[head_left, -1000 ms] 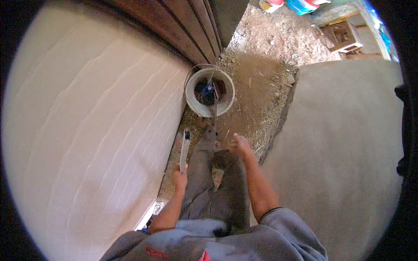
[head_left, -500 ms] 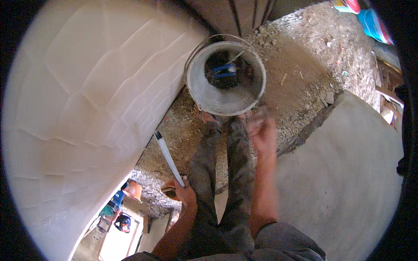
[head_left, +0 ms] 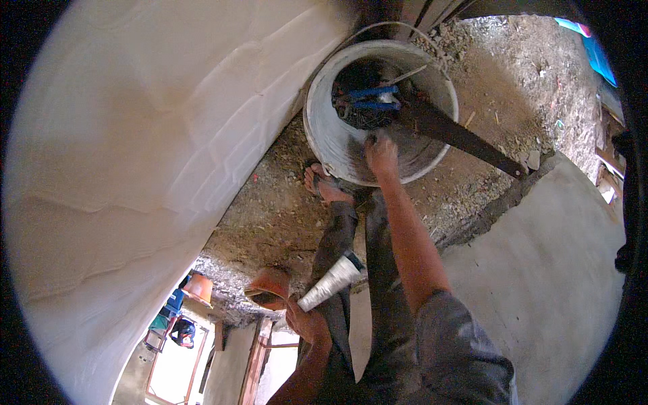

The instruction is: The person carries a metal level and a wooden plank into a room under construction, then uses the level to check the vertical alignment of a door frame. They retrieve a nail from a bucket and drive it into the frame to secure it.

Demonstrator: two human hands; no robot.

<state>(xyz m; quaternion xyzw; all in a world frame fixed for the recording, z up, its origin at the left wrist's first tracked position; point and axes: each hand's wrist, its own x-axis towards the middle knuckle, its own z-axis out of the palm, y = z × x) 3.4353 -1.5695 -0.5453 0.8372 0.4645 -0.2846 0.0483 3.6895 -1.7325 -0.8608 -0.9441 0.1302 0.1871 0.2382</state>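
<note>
My left hand [head_left: 307, 318] is closed round the narrow end of a whitish tapered tool [head_left: 331, 283]. The tool's wider dark end points up and right, over my legs; its exact kind is unclear. My right hand [head_left: 382, 156] reaches over the near rim into a grey bucket [head_left: 331, 152]. Its fingers are curled in, and whatever they grip is hidden. Inside the bucket lie blue-handled pliers [head_left: 374, 98], a thin pale stick [head_left: 408, 74] and a dark jumble of small things. A dark saw blade [head_left: 472, 143] leans out over the bucket's right rim.
Pale wall panels [head_left: 169, 135] rise on the left. Gravelly soil [head_left: 263, 189] surrounds my bare foot [head_left: 327, 183]. To the right is a smooth concrete slab [head_left: 540, 270]. An orange pot [head_left: 270, 283] stands beside my left hand. A person [head_left: 182, 332] is at the lower left.
My right hand has moved up into the bucket. The saw blade now shows over its rim. My left hand has turned the whitish tool rightward, showing its broad face. The bucket appears larger.
</note>
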